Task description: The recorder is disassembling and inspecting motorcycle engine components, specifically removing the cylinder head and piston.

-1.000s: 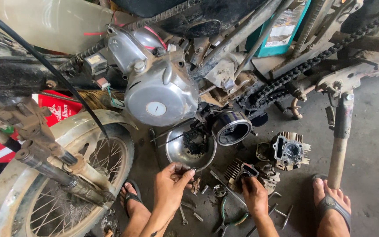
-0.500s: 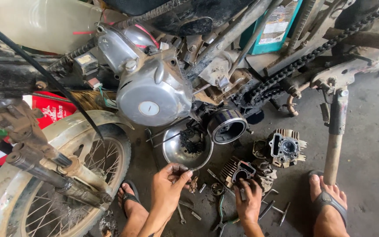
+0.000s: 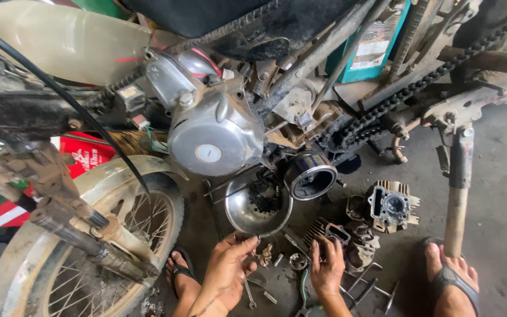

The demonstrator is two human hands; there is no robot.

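My left hand [image 3: 230, 270] hovers palm-down over small bolts and metal bits on the oily floor, its fingers loosely spread near a small brass-coloured part [image 3: 265, 255]. My right hand [image 3: 327, 267] rests on the floor beside it, fingertips touching a finned engine part [image 3: 338, 235]. Whether either hand grips something small is hidden. Just beyond them sits a steel bowl [image 3: 239, 214] with dark greasy parts in it. Above the bowl hangs the motorcycle's silver engine cover [image 3: 212, 138] and an open cylinder [image 3: 310, 176].
A cylinder head [image 3: 391, 205] lies on the floor at right. The kickstand post [image 3: 458, 194] stands by my right foot [image 3: 450, 282]. My left foot [image 3: 183, 276] is next to the front wheel [image 3: 89, 246]. Pliers [image 3: 304, 290] and loose bolts lie near my hands. The drive chain [image 3: 406, 94] runs above.
The view has shifted slightly. My left hand has moved a little lower and left over the loose parts, and my right hand has reached up to the finned part.
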